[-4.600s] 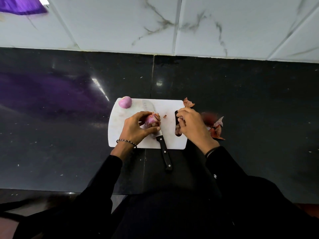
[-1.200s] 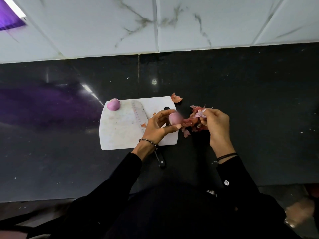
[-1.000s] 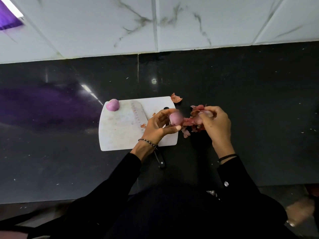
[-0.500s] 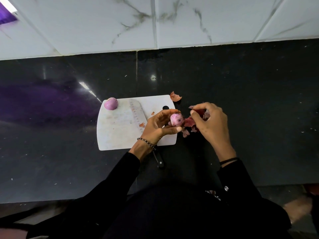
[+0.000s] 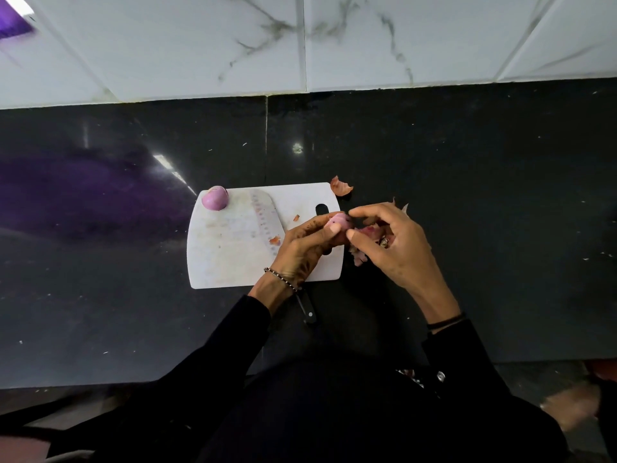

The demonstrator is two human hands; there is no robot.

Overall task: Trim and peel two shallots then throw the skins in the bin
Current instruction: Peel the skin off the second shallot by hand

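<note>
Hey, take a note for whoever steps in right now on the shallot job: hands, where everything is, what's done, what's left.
Left hand grips the second shallot over the right edge of the cutting board; right hand pinches at its end.
Peeled shallot sits on the board's far left corner; knife lies on the board.
Skins lie on the counter beside the board's right edge.
Done: one shallot peeled. Left: finish the second, bin the skins; no bin in view.

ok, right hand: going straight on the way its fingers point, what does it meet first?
The shallot gripped in the left hand. The right hand points left toward the cutting board, fingertips right beside the shallot; whether they touch it is unclear from this angle.
</note>
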